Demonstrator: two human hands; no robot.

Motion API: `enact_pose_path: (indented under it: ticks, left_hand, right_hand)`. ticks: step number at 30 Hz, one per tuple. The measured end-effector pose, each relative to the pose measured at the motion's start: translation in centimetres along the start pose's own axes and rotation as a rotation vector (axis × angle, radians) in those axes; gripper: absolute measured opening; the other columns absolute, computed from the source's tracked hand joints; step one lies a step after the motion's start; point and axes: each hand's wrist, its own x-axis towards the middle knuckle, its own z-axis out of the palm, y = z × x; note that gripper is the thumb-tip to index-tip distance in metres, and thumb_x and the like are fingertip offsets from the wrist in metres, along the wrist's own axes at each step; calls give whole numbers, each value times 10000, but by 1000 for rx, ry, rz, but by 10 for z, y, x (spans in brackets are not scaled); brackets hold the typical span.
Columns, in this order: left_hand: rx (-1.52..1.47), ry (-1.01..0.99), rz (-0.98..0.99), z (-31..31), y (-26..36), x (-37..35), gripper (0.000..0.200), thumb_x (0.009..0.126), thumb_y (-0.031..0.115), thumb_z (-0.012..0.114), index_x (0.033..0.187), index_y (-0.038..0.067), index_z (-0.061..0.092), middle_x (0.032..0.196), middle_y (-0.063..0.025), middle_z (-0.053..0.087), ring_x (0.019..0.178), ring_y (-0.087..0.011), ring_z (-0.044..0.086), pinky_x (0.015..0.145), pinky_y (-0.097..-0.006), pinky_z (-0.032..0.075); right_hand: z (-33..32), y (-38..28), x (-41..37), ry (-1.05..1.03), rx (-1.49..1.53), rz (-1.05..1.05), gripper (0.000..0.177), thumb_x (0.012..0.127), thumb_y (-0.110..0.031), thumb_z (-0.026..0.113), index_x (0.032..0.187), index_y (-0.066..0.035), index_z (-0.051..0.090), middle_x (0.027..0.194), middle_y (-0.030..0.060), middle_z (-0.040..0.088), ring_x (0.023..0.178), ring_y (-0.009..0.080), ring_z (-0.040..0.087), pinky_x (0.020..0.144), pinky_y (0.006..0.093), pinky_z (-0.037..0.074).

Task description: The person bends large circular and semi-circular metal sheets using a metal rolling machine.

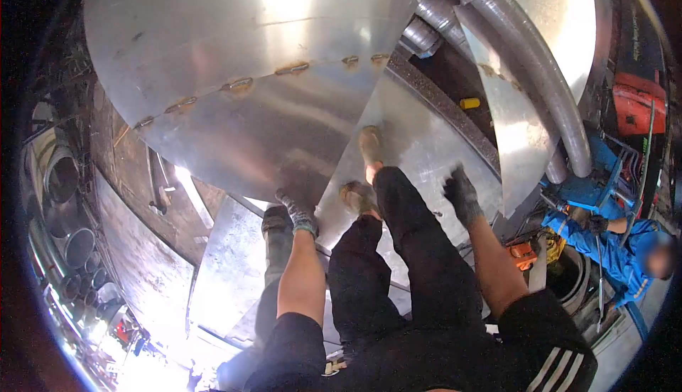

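Observation:
A large curved metal sheet (284, 122) with a row of short weld beads across it fills the upper left. At its lower corner, my left hand (297, 211), in a grey patterned glove, is closed around the edge; part of the grip is hidden. My right hand (463, 197), in a dark glove, hangs over a flat metal plate (419, 150) with its fingers apart and holds nothing visible. To its right stands a narrower bright metal piece (522, 136) with small weld marks. My shoes (371, 147) are on the flat plate.
Thick curved pipes (547, 72) run down the upper right. A yellow cylinder (469, 103) lies beside a dark beam (447, 108). A co-worker in blue (614, 250) is at the right, near an orange tool (522, 256). Pipe ends (79, 248) are stacked at left.

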Motion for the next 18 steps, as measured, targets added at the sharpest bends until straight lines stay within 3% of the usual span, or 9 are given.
enact_pose_path:
  ticks: [3,5,7,9,10,13,14,16,18]
  left_hand:
    - [-25,103,-3,27,-1,4,495,945,304,417,1407,126,425,1396,-93,468,1327,-303,379,1120,-639,92]
    - [26,191,13,49,-3,8,478,939,277,428,1391,124,448,1370,-97,497,1310,-307,403,1114,-656,87]
    - [185,286,29,79,-7,18,463,932,250,438,1376,122,471,1344,-102,526,1293,-311,428,1108,-673,83]
    - [-139,219,68,47,-5,9,430,922,242,478,1332,119,513,1276,-96,575,1254,-290,465,1125,-637,93]
    - [-147,187,72,41,-7,10,426,914,254,499,1315,115,528,1248,-97,591,1244,-271,472,1137,-610,90]
    - [-1159,98,-102,37,-15,-9,735,896,625,310,1438,131,366,1411,-72,454,1311,-235,381,1117,-462,197]
    - [-1351,107,-198,31,-17,-11,717,907,591,318,1444,116,342,1416,-87,441,1312,-242,379,1117,-453,208]
    - [-1405,232,-306,4,-39,-21,688,929,525,335,1456,85,292,1426,-118,414,1314,-255,375,1115,-435,228]
    - [-1171,478,-307,-43,-92,-29,666,950,458,352,1468,54,243,1436,-148,386,1316,-268,370,1113,-417,249]
  right_hand:
    - [129,-20,43,-200,144,154,652,908,-548,509,1368,-87,474,1401,126,473,1331,278,386,1135,445,270]
    - [184,30,119,-335,-98,148,699,898,-618,451,1353,-89,490,1400,121,474,1355,268,348,1126,442,282]
    - [255,13,80,-489,557,358,615,890,-618,468,1238,-116,542,1270,65,532,1200,212,440,1052,377,347]
    - [296,0,52,-578,859,483,544,883,-619,485,1122,-143,594,1139,9,591,1046,157,532,978,313,411]
    - [306,8,53,-582,869,467,541,886,-615,489,1126,-143,599,1132,11,596,1037,158,538,960,316,419]
    - [319,39,77,-600,914,388,524,904,-593,506,1147,-143,621,1097,17,624,990,165,565,874,331,458]
    - [320,47,92,-613,925,364,517,912,-585,513,1155,-143,630,1083,20,635,972,168,576,839,337,473]
    - [320,65,100,-629,955,370,511,919,-576,520,1163,-144,639,1069,23,646,953,170,587,804,343,489]
    - [322,67,107,-567,601,244,577,891,-614,539,1154,-110,639,1006,16,649,888,152,590,768,307,485]
